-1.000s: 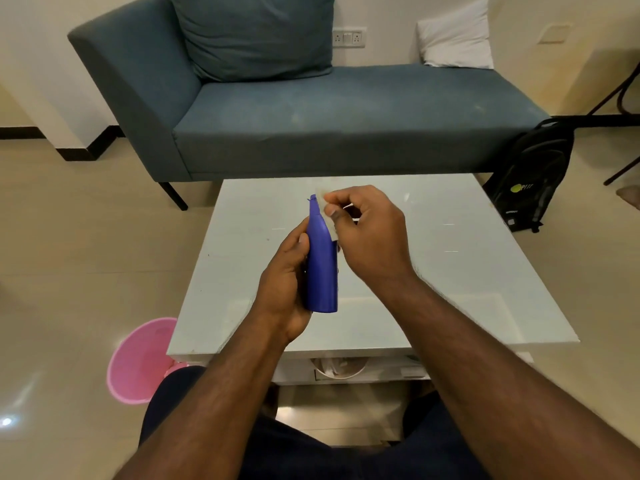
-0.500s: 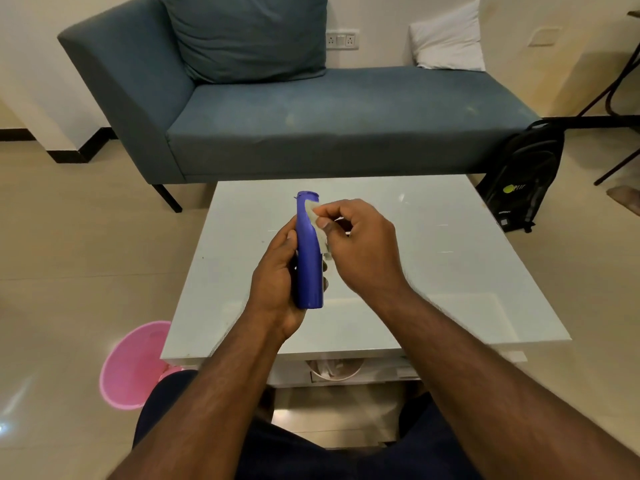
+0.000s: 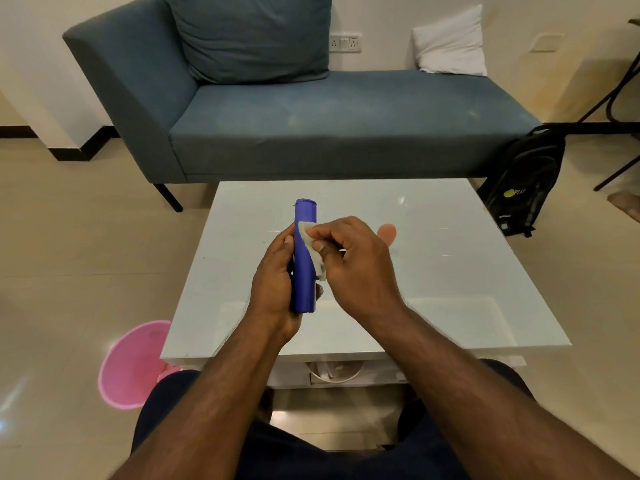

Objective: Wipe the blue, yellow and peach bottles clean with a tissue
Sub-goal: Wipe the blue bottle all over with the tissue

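The left hand (image 3: 277, 282) is clamped round the upright blue bottle (image 3: 304, 268); at its three o'clock, the right hand's (image 3: 353, 268) fingers pinch a tissue (image 3: 311, 247) against it.

The blue bottle (image 3: 304, 271) looks like smooth plastic with a soft sheen, and the tissue (image 3: 310, 244) on its right side is thin, crumpled white paper. The white table (image 3: 433, 271) has a glossy top that mirrors the light, with faint marks on it. On the far side the sofa (image 3: 346, 129) is matt, woven teal cloth, lightly stained; its cushion (image 3: 256, 36) matches, and the white pillow (image 3: 450, 43) is plain cloth. Near left, the pink bin (image 3: 128, 365) looks like plastic. The floor (image 3: 86, 254) is polished, reflective tile. On the far right, the black backpack (image 3: 523, 181) is matt fabric
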Demonstrator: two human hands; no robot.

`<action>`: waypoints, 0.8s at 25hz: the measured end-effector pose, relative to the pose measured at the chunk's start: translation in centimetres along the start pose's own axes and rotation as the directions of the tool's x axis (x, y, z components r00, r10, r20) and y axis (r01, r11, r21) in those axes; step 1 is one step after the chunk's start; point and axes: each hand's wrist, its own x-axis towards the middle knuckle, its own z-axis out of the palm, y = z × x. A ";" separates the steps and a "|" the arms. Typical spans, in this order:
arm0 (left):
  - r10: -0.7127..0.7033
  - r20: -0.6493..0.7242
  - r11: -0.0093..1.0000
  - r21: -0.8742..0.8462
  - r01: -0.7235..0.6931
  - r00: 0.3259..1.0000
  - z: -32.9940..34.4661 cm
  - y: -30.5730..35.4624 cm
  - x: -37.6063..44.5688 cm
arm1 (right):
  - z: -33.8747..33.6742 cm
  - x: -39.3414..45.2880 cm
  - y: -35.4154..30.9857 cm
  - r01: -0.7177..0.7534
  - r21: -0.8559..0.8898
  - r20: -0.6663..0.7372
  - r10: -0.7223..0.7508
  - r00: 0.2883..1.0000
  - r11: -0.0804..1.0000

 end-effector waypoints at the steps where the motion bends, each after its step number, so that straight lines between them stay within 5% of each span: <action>1: -0.019 0.008 1.000 0.000 0.019 1.000 0.1 -0.1 -0.1 | -0.1 0.5 0.2 -0.016 0.015 -0.015 0.016 1.000 1.000; 5: -0.065 0.046 0.996 -0.050 0.068 0.997 0.4 0.0 -0.5 | 0.0 1.5 -0.4 -0.010 -0.010 -0.089 0.009 0.996 1.000; 11: -0.132 0.093 0.968 -0.202 0.149 0.987 -0.7 0.7 0.1 | 1.2 -2.6 -1.0 0.084 -0.021 0.075 -0.083 0.994 0.996; 16: -0.151 0.119 0.962 -0.210 0.173 0.981 -0.4 0.8 -0.2 | 1.2 0.3 -0.4 0.021 -0.061 -0.026 -0.023 0.999 0.998; 20: -0.136 0.115 0.956 -0.244 0.161 0.984 -1.1 1.3 0.5 | 1.4 -3.6 -1.7 0.114 -0.043 0.150 -0.107 0.983 0.993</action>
